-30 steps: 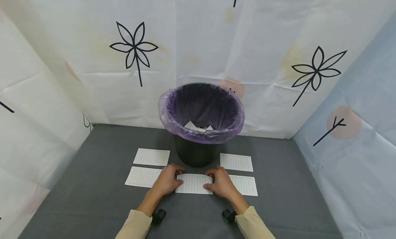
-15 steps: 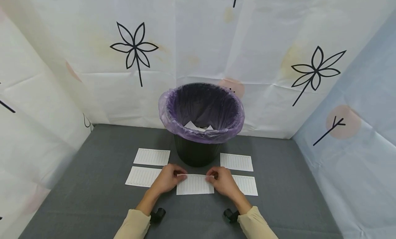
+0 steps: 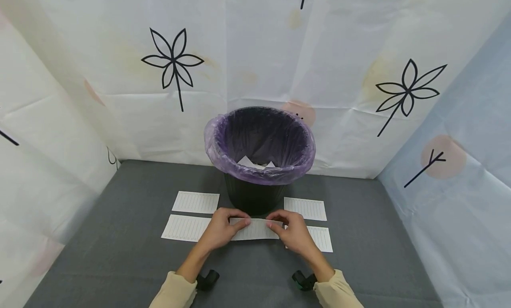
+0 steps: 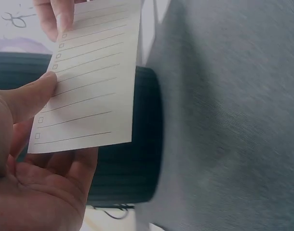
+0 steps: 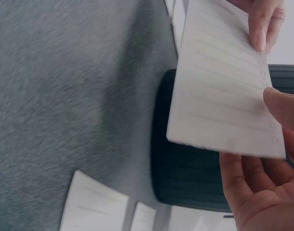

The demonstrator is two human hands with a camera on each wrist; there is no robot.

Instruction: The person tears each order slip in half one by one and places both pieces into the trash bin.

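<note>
A white ruled checklist sheet (image 3: 257, 231), with a row of small checkboxes along one edge, is held up between both hands in front of the bin. My left hand (image 3: 223, 228) pinches its far edge toward the left end, thumb on top and fingers behind. Toward the other end, my right hand (image 3: 294, 232) pinches that same edge in a like way. In the left wrist view the sheet (image 4: 89, 82) is raised over the grey surface, its lines and boxes in plain sight. The right wrist view shows the sheet (image 5: 224, 91) with its lower edge hanging free.
A dark trash can (image 3: 255, 197) with a purple liner (image 3: 259, 177) stands just beyond the hands; white papers (image 3: 248, 162) lie inside. Similar sheets lie at left, one behind (image 3: 195, 202) and one in front (image 3: 181, 227), and at right, behind (image 3: 305, 209) and in front (image 3: 320, 238).
Both hands have shifted their hold to the sheet's far edge and lifted it off the table, moving it slightly forward and right. The trash can and other sheets stay put.
</note>
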